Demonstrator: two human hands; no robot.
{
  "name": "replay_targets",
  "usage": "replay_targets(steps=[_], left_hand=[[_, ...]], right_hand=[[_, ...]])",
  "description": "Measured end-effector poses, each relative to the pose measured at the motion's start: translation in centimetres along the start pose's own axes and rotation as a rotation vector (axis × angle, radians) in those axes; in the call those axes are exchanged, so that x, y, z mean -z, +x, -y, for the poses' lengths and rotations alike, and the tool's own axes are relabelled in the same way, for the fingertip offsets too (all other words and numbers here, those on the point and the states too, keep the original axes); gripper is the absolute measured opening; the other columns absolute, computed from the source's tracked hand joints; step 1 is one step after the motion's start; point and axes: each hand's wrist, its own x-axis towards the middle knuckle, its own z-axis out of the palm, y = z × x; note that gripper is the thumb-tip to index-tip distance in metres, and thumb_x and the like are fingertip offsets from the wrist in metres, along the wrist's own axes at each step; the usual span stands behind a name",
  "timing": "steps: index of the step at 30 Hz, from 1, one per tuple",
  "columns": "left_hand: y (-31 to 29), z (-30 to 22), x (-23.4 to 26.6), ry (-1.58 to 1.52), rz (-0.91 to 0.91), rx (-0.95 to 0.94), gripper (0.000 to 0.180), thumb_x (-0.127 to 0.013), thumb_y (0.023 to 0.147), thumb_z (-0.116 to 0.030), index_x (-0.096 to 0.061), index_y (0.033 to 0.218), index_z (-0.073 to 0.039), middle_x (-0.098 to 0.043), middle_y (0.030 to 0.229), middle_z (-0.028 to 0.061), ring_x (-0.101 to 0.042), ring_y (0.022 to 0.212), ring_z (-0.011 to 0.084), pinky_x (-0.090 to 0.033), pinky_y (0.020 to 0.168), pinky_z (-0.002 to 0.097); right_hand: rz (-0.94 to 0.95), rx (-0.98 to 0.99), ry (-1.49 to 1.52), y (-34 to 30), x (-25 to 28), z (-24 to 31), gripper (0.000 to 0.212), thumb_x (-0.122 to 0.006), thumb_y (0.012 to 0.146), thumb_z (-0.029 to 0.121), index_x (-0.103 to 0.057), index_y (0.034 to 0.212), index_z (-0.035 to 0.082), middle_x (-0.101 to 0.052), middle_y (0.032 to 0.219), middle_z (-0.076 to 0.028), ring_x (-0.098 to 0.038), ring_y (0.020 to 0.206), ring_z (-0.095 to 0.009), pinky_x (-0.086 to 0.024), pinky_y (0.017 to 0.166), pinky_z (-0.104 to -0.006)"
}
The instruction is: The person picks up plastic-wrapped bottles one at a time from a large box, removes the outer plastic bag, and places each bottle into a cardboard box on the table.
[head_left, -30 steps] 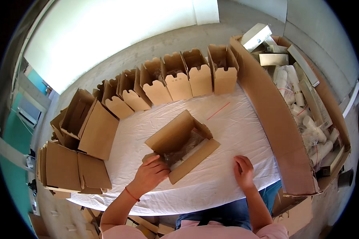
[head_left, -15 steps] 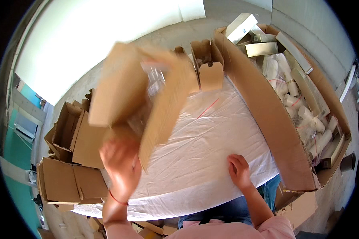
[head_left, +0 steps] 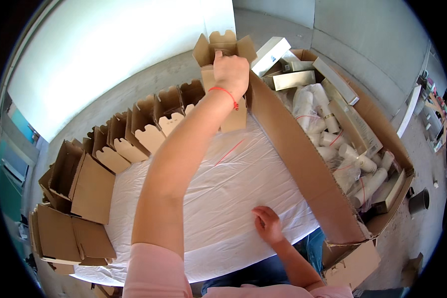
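Left hand pinches an open brown carton at far centre, placement apparently unfinished, other open cartons already lined up far left, right hand loosely half-curled, seemingly empty, over near-right white cloth.

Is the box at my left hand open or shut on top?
Open: the brown box at your left hand has its sides spread apart, showing its inside.
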Motion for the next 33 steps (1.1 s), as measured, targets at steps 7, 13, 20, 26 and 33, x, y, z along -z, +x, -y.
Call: replay_targets(steps=[7,13,20,26,33], left_hand=[[0.7,-2.0,-1.4,-0.176,-0.259,-0.020,0.052,-0.071,0.077,-0.026,-0.053,0.122,-0.007,-0.060,0.114,0.0133,-0.057,0.108,0.0255,-0.031,0.102,0.0428],[-2.6,-0.3,-0.8,-0.342,-0.533,-0.163,0.076,-0.074,0.075,-0.034,-0.039,0.139,-0.011,-0.047,0.132,0.0153,-0.046,0.121,0.0274,-0.018,0.112,0.0468],[-8.4,2.0,-1.3,-0.441,-0.652,-0.221,0.061,-0.073,0.075,-0.025,-0.049,0.129,-0.010,-0.047,0.131,0.0140,-0.047,0.118,0.0311,-0.033,0.102,0.0454],[-16.6,15.0,-8.6,-0.448,-0.559,0.318,0.012,-0.061,0.079,-0.010,-0.066,0.088,-0.006,-0.063,0.097,0.0120,-0.061,0.089,0.0315,-0.050,0.079,0.0410],[-27.3,29.1,-17.2,-0.105,-0.039,0.745,0.065,-0.067,0.075,-0.012,-0.042,0.135,-0.012,-0.038,0.141,0.0121,-0.037,0.129,0.0303,-0.032,0.106,0.0445]], right_hand=[[-0.010,0.052,0.036,0.1,0.2,-0.4,0.022,-0.061,0.074,-0.005,-0.065,0.095,0.002,-0.063,0.096,-0.015,-0.062,0.086,-0.032,-0.052,0.075,-0.0370],[-0.025,0.068,0.053,0.0,0.1,-0.8,0.022,-0.060,0.074,-0.006,-0.064,0.094,0.002,-0.064,0.095,-0.014,-0.062,0.085,-0.032,-0.052,0.074,-0.0378],[-0.011,0.040,0.052,-0.1,0.1,-0.8,0.022,-0.057,0.074,-0.008,-0.064,0.094,0.000,-0.064,0.096,-0.016,-0.062,0.086,-0.033,-0.052,0.076,-0.0376],[-0.021,0.034,0.055,-0.1,0.0,-0.4,0.022,-0.055,0.075,-0.010,-0.064,0.093,-0.001,-0.064,0.095,-0.017,-0.062,0.085,-0.032,-0.051,0.072,-0.0349],[-0.052,-0.002,0.030,-0.2,-0.8,0.1,0.015,-0.054,0.079,-0.009,-0.063,0.090,-0.001,-0.062,0.088,-0.014,-0.060,0.073,-0.025,-0.049,0.063,-0.0302]])
